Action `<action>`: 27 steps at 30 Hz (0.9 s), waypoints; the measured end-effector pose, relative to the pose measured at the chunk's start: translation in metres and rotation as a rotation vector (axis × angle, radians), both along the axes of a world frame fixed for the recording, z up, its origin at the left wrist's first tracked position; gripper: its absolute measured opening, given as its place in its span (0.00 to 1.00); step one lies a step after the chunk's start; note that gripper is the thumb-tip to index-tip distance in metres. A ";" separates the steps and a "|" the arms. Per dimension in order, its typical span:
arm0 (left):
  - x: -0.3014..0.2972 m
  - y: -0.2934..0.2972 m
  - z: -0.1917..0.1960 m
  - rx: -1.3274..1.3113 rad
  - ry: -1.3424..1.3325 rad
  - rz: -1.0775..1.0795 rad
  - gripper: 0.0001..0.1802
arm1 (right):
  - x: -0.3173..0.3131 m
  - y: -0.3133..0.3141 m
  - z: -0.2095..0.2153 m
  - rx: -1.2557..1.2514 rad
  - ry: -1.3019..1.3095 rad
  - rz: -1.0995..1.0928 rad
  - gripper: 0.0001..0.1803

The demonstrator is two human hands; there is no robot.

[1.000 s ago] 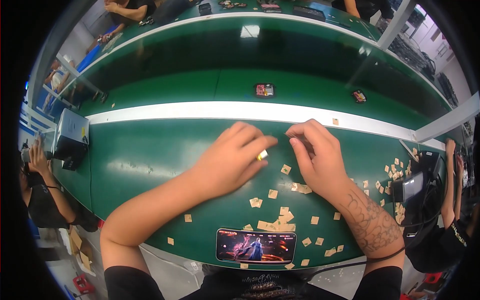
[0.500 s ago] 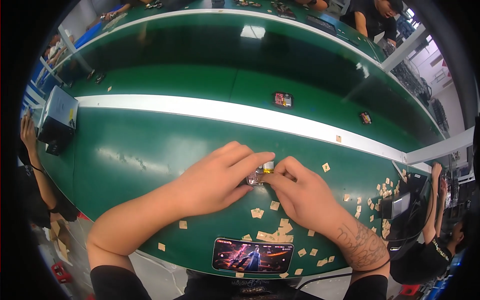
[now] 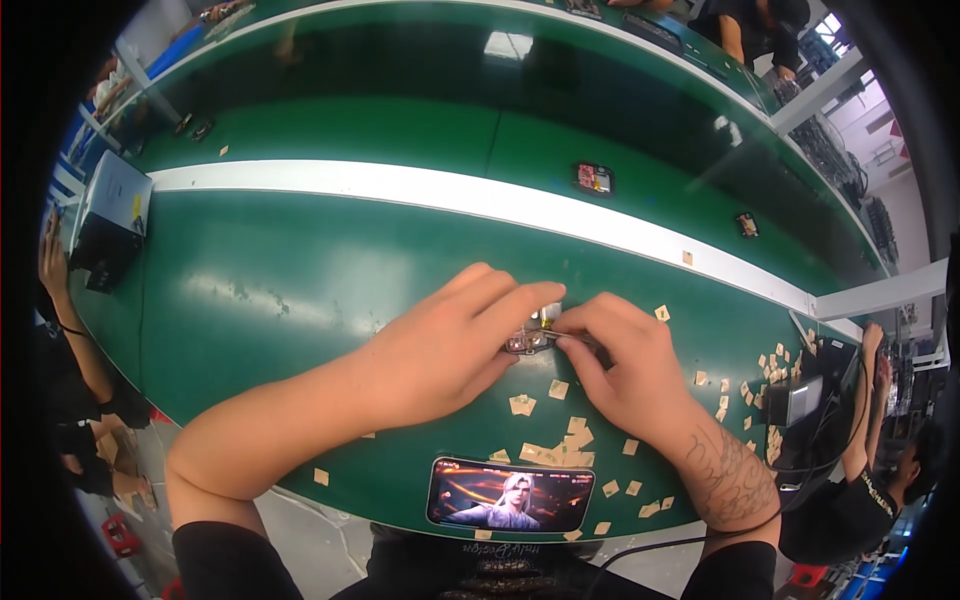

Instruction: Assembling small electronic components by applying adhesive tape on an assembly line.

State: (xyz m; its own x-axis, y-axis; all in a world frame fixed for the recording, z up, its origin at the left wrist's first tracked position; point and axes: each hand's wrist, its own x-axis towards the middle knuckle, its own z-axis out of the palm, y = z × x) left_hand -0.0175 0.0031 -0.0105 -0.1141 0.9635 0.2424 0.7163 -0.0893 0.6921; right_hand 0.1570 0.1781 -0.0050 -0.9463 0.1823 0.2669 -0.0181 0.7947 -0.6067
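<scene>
My left hand (image 3: 450, 335) is closed around the left side of a small electronic device (image 3: 528, 342), fingers over its far side and thumb at its near edge. A circuit board and a silvery part with a yellow strip (image 3: 549, 314) show in the device; my fingers hide the rest. On its right side, my right hand (image 3: 625, 355) pinches a thin, dark tool (image 3: 556, 334), perhaps tweezers, with its tip at the board. Most of that tool is hidden under my fingers.
Small tan square stickers (image 3: 560, 455) lie scattered on the green table (image 3: 270, 290). A phone (image 3: 510, 494) playing video rests at the near edge. Beyond a white rail (image 3: 400, 182) sit two similar devices (image 3: 594, 179). A grey box (image 3: 112, 215) stands left; co-workers sit on both sides.
The view has shifted slightly. My right fingers have drawn back a little from the board, and the thin tool now shows between them. My left hand keeps its hold. The phone picture has changed.
</scene>
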 end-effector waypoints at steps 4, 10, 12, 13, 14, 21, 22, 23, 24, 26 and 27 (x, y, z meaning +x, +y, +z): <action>-0.003 -0.001 -0.002 -0.019 -0.030 0.010 0.39 | -0.002 0.006 0.009 -0.184 0.018 -0.027 0.08; -0.003 0.000 0.002 -0.036 -0.011 0.024 0.39 | -0.002 0.026 0.001 -0.041 0.065 -0.016 0.05; -0.004 0.000 0.002 -0.031 0.010 0.021 0.41 | 0.000 0.033 0.000 0.053 -0.001 -0.042 0.03; -0.004 -0.001 0.001 -0.026 0.029 0.019 0.43 | 0.001 0.036 0.000 0.146 -0.069 -0.067 0.01; -0.003 -0.001 0.001 -0.025 0.029 0.015 0.43 | 0.002 0.038 0.001 0.147 -0.070 -0.070 0.01; 0.005 -0.002 0.001 0.001 0.060 -0.013 0.41 | 0.000 0.024 0.010 0.084 -0.115 -0.102 0.11; 0.006 -0.002 0.000 0.014 0.054 -0.019 0.40 | -0.001 0.019 0.012 -0.060 -0.092 -0.031 0.13; 0.008 -0.002 0.000 0.018 0.055 -0.022 0.40 | -0.001 0.015 0.018 -0.097 -0.156 0.020 0.15; 0.009 -0.002 -0.001 0.029 0.055 -0.038 0.38 | 0.000 0.014 0.014 -0.107 -0.151 0.054 0.15; 0.008 -0.001 -0.003 0.040 0.054 -0.056 0.37 | 0.001 0.015 0.010 -0.119 -0.147 0.087 0.15; 0.007 0.000 -0.003 0.043 0.052 -0.064 0.33 | 0.000 0.015 0.010 -0.149 -0.143 0.088 0.15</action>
